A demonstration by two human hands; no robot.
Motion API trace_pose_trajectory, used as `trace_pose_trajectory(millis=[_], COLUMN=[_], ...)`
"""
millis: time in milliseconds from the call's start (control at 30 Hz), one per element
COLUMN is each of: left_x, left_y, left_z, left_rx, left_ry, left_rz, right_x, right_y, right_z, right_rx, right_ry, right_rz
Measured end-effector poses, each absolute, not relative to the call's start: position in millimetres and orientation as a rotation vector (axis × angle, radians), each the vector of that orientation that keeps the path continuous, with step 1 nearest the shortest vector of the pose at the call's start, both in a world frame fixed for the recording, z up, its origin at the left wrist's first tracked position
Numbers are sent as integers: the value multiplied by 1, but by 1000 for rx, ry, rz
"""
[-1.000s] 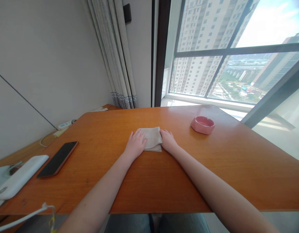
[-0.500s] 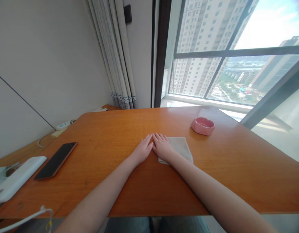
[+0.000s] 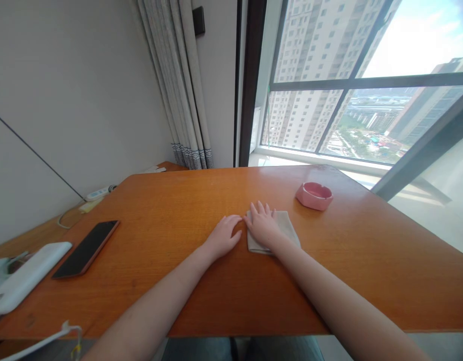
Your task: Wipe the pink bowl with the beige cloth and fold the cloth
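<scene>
A folded beige cloth (image 3: 289, 226) lies on the wooden table (image 3: 171, 200), in front of me and a little right of the middle. My right hand (image 3: 264, 226) rests palm down on it with the fingers spread, covering much of its left part. Just left of the cloth, my left hand (image 3: 223, 237) is on the tabletop, palm down, its fingers loosely bent and the thumb apart. Its fingertips come close to the cloth's left edge and my right thumb; whether they touch I cannot tell. Nothing shows in the left hand.
A pink ashtray (image 3: 314, 196) stands beyond the cloth to the right. On the left lie a dark phone (image 3: 87, 249) and a long white device (image 3: 30, 276). A white cable (image 3: 39, 343) hangs near the front left corner. A power strip (image 3: 98, 193) sits behind the left edge.
My right hand has shifted right and spread its fingers on the cloth. The left hand's fingers, stretched forward before, now bend toward the right. The cloth has moved slightly right.
</scene>
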State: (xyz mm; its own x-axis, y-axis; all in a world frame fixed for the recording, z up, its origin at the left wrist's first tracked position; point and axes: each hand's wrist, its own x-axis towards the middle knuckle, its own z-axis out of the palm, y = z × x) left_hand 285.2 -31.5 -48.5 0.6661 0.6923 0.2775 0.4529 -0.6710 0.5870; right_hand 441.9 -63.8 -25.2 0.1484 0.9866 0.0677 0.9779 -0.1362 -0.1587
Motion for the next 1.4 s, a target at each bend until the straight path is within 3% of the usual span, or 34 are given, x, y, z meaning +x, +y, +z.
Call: trace_pose_trajectory(millis=[167, 433, 733, 933, 1067, 1233, 1400], left_x=[280, 280, 280, 288, 295, 305, 319], left_y=[-27, -32, -30, -17, -6, 3, 8], left_z=[-50, -44, -45, -53, -56, -55, -53], left_rx=[2433, 2504, 2430, 2267, 2247, 2400, 2625], left_ry=[963, 1029, 1024, 934, 969, 1161, 1424], left_rz=[618, 424, 563, 834, 779, 676, 525], right_x=[442, 569, 634, 583, 522, 466, 439], right_y=[-93, -112, -133, -134, -115, -50, 2], right_z=[-39, -52, -58, -41, -45, -58, -63], right_rx=[-2280, -2445, -2478, -1851, -1487, -1578, -1804], right_ry=[-2108, -1997, -1783, -1945, -2216, -2045, -1859], right_rz=[108, 84, -28, -301, -179, 85, 141])
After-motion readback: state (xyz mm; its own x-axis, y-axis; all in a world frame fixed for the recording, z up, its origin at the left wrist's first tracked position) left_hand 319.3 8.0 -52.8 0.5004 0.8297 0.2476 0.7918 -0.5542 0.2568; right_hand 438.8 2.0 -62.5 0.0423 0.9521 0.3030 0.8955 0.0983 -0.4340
